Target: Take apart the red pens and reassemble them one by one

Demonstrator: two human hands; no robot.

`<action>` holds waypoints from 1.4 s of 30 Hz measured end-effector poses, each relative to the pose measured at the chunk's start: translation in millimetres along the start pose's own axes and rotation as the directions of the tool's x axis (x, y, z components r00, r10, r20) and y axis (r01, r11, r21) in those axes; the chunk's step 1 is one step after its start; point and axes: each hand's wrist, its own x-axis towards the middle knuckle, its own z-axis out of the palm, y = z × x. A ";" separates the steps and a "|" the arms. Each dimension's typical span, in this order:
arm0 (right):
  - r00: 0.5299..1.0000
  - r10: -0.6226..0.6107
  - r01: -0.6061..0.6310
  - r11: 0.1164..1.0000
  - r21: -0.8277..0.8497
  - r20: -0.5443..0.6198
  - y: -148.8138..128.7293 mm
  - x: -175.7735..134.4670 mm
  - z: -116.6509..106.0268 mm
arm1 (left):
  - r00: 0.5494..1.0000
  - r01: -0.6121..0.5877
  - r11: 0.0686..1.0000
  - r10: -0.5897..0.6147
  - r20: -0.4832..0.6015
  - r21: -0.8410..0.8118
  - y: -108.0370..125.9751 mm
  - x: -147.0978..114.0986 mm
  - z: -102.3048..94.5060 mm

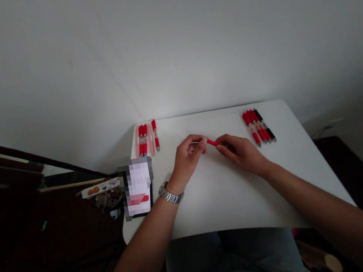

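White tabletop, red piece partly hidden by left grip, right grip.

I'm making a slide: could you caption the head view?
Left hand and right hand hold a red piece over a white table, pens either side.

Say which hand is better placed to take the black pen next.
The right hand, likely: it's closer to the black pen than the left hand, though both hold a red part.
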 end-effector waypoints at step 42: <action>0.999 0.012 -0.011 0.999 0.033 -0.046 1.5 -1.0 3.5 | 1.000 0.002 0.999 -0.001 0.025 -0.043 -3.9 0.4 -2.1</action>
